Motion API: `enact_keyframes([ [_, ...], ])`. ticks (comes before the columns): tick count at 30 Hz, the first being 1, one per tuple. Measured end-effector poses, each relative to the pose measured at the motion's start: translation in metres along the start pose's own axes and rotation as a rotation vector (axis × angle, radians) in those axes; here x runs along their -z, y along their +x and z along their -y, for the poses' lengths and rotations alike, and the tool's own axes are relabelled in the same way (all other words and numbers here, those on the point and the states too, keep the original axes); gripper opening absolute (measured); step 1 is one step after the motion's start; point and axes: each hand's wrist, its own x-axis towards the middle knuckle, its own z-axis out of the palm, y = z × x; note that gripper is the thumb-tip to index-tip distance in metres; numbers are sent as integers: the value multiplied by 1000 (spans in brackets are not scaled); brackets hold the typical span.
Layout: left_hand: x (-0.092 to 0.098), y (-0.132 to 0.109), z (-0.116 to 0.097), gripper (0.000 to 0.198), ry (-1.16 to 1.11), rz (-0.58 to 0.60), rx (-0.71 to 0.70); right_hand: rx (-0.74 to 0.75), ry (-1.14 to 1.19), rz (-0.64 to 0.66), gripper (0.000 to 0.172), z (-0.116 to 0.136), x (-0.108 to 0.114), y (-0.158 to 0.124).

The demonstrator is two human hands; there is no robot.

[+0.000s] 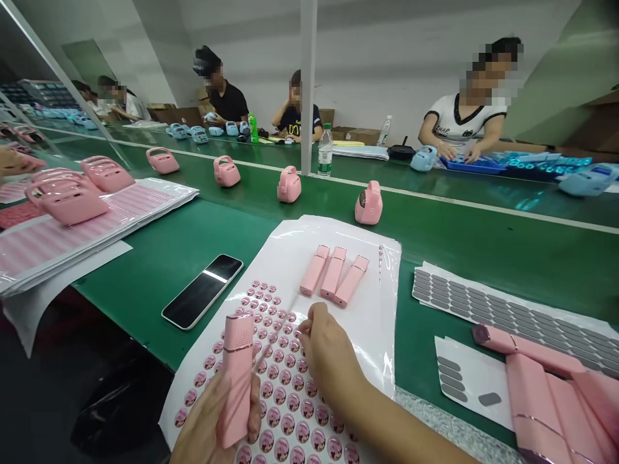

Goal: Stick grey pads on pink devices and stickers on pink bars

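Note:
My left hand [206, 412] is wrapped around a pink handheld microphone [236, 393], held upright with its dotted grille and shiny band at the top. Just right of it, my right hand [331, 357] is closed above the sticker sheet [285, 241], thumb and fingertips together. Whatever is between those fingertips cannot be made out. Rows of round pink picture stickers [287, 423] cover the sheet's near and left part. Three more pink microphones [333, 274] lie side by side on its bare far part.
A phone [203, 291] lies left of the sheet. On the right are grey oval stickers [507, 316] and a pile of pink microphones [536, 406]. Pink handled speakers [289, 185] stand along the green belt [435, 222], beside a water bottle [325, 151]. Several co-workers sit across.

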Motion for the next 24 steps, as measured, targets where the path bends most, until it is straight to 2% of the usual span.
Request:
enact_keyframes([
  [5, 5, 6, 0, 27, 8, 57, 39, -31, 79, -12, 29, 1, 6, 6],
  [8, 7, 7, 2, 31, 6, 90, 55, -49, 130, -14, 29, 2, 7, 7],
  [12, 6, 6, 3, 42, 45, 51, 40, -42, 185, -29, 26, 2, 5, 4],
  [17, 2, 2, 2, 37, 129, 67, 33, -73, 280, -23, 24, -1, 5, 4],
  [21, -3, 0, 3, 38, 59, 161, 87, -96, 387, -21, 28, -3, 4, 9],
  [24, -12, -5, 5, 37, -46, 228, 161, -96, 498, -11, 31, -6, 12, 11],
])
